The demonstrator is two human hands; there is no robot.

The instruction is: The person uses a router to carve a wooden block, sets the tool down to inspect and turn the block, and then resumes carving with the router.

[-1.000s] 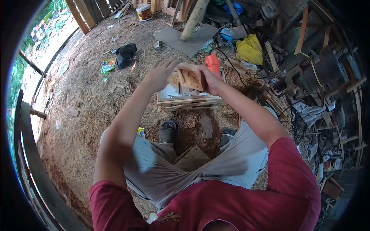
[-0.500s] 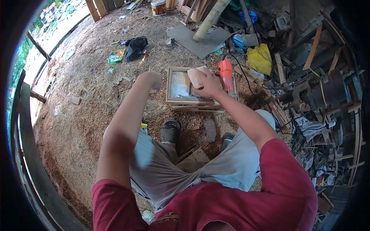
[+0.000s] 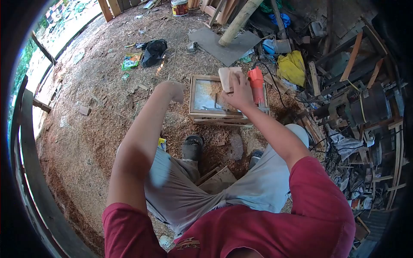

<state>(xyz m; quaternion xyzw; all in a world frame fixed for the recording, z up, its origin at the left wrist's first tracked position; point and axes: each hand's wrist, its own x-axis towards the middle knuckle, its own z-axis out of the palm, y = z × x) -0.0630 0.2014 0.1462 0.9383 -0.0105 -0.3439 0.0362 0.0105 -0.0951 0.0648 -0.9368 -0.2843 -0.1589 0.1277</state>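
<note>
My right hand is closed around a pale wooden block, held over the right half of a wooden-framed box. Thumb and fingers grip the block's near and right sides. Inside the frame lies a light, shiny panel sprinkled with sawdust. An orange power tool with a dark cord rests on the box, just right of my right hand. My left hand hangs bent at the wrist beside the box's left edge; its fingers are mostly hidden, and I see nothing in it.
Wood shavings cover the ground. A black plastic bag and a colourful wrapper lie beyond my left hand. A wooden post stands on a grey sheet ahead. Yellow cloth, timber and machinery crowd the right.
My right hand has moved the wooden block slightly away from me and to the right, turning it. My left hand stays beside the box. The view has shifted a little.
</note>
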